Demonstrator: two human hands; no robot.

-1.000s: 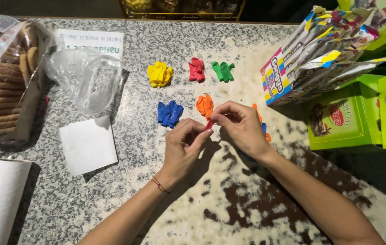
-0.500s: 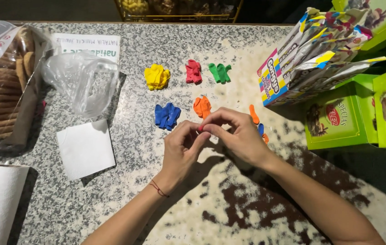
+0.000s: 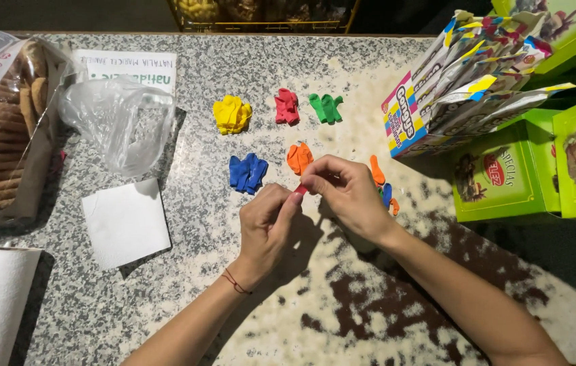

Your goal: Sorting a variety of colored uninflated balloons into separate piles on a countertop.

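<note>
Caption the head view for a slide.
Both hands pinch a small red balloon above sorted balloon piles on a granite counter.

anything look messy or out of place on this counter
Mostly tidy: the small balloon piles sit sorted by colour. The odd spots are the multicoloured packets spilling askew from their box, and a crumpled clear plastic bag lying loose beside the white napkin.

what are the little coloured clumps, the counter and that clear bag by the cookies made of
The coloured clumps, such as the yellow clump and blue clump, look like soft matte rubber, likely uninflated balloons: limp and crumpled. The left hand and right hand pinch a similar red piece. The counter looks like polished speckled granite. The clear bag seems thin glossy plastic film, see-through and wrinkled.
</note>
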